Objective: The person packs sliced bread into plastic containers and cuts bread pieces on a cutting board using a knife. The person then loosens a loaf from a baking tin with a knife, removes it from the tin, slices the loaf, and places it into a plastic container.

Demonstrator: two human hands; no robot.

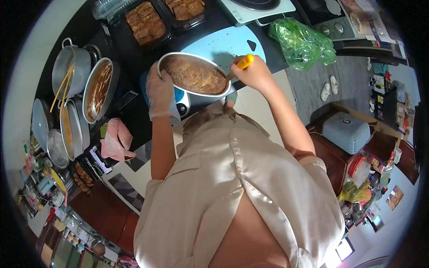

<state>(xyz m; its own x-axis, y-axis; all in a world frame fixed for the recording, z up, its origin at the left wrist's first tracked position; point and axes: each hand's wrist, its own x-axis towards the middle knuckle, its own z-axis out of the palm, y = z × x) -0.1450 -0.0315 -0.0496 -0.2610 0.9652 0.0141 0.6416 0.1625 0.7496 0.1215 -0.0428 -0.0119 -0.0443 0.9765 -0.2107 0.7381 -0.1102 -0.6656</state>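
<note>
My left hand [161,94], in a clear plastic glove, grips the left end of an oval metal baking pan [206,57]. A browned loaf of bread or cake [193,73] fills the pan, which is held above the counter edge. My right hand [255,75] is closed around the yellow handle of a knife [245,61]. Its blade goes down at the pan's right end, between loaf and wall; most of the blade is hidden. Behind the pan lies a light blue cutting board [223,38] with crumbs on it.
Two black trays with brown baked pieces [145,22] stand at the back. Left are a pot with chopsticks [71,67], a smeared oval pan [99,91] and a pink cloth [117,139]. A green plastic bag [303,43] and a white cooktop [263,11] are at right.
</note>
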